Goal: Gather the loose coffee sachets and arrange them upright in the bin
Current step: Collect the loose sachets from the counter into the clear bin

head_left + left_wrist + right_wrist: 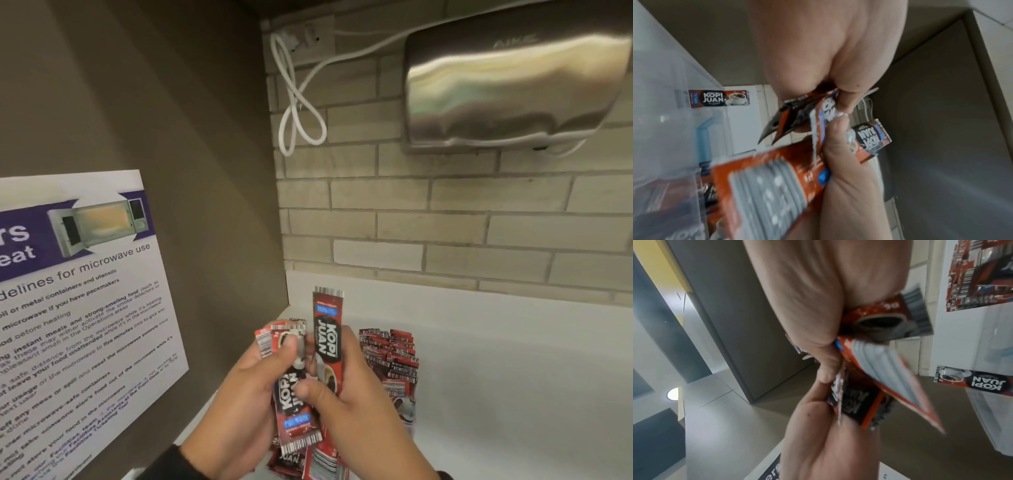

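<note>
1. Two thumbs pinch Kopi Juan sachets: left hand [239, 387] grips a small bunch [294, 394], right hand [346, 401] holds one upright [327, 342].
2. Light, slick, floppy foil; grip mid-length.
3. At two o'clock, filed sachets [390, 359] stand in the clear bin [416, 387].

white microwave-guidelines poster [82, 308] cut off at left edge, steel wall dryer [513, 82] clipped upper right, red coffee sachets [308, 462] cropped at bottom, wrist views motion-blurred

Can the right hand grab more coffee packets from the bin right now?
Probably not yet. The right hand already grips an upright sachet, so its fingers are busy, though the packed sachets in the bin stand just beside it, unblocked.
</note>
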### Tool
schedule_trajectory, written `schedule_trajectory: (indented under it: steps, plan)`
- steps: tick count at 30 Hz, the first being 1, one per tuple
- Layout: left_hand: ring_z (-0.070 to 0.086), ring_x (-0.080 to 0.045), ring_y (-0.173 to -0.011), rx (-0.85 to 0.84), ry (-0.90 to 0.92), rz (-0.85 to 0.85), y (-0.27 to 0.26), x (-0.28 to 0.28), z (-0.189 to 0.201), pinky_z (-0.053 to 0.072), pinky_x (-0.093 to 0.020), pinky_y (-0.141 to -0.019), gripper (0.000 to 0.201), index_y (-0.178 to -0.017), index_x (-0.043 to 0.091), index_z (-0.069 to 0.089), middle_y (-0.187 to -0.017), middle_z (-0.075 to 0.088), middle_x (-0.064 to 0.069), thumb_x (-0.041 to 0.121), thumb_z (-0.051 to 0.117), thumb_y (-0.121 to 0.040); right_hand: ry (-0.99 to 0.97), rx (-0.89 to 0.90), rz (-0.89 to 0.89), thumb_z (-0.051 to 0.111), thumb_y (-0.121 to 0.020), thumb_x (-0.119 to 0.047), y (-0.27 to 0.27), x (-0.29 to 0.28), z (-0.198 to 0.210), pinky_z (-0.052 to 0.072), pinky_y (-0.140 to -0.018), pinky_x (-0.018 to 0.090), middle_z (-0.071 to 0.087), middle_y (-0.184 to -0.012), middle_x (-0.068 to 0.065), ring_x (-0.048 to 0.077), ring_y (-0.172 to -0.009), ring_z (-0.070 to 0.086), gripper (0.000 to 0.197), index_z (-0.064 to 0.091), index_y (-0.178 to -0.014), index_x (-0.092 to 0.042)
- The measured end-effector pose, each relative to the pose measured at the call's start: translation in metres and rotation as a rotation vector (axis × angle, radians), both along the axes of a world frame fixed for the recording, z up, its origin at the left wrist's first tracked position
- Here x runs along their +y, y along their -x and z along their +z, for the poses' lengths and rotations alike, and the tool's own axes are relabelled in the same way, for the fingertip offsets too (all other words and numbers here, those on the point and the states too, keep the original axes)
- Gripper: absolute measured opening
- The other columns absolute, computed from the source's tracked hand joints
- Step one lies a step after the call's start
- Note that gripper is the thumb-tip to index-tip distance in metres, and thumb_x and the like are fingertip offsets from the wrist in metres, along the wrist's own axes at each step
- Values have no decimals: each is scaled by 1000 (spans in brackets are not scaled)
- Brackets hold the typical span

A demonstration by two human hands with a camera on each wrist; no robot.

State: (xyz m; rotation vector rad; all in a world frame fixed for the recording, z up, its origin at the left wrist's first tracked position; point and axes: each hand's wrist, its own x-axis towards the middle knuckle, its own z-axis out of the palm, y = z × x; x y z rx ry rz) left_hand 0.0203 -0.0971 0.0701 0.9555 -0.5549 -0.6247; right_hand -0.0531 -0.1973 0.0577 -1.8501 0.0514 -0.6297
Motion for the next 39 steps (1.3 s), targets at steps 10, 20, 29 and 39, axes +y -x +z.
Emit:
schedule_trajectory:
  steps: [10,20,29,39]
  plan:
    - [43,-7,-56,-337,-19,281,-24,-6,3,44,-23,-53,32,-108,37,56,-67,46,7,58,58,-83,200,204,-24,38,-97,-14,-4,1,-4,44,-73,23,46,-79,-11,2,-69,48,43,26,-96,-55]
    - [58,-15,-67,-340,-23,358,-27,-5,-6,48,-35,-68,12,-93,38,57,-68,55,2,33,49,-85,191,210,3,64,-86,-35,3,-9,-1,33,-61,13,42,-76,-16,-4,-64,40,39,30,-104,-39]
    - [56,-6,-73,-494,-84,140,-17,-15,-25,46,-28,-72,52,-97,49,54,-78,56,9,73,73,-54,-700,-128,314,43,-56,-13,-5,-8,1,44,-61,26,65,-73,-2,10,-66,58,53,57,-107,-12]
    - [53,-14,-122,-472,-92,67,-7,-18,-14,38,-35,-106,36,-112,59,50,-126,56,-2,40,62,-83,-300,-152,-77,65,-85,-3,-10,-2,-9,43,-89,18,61,-97,-24,-4,-96,58,62,43,-119,-50]
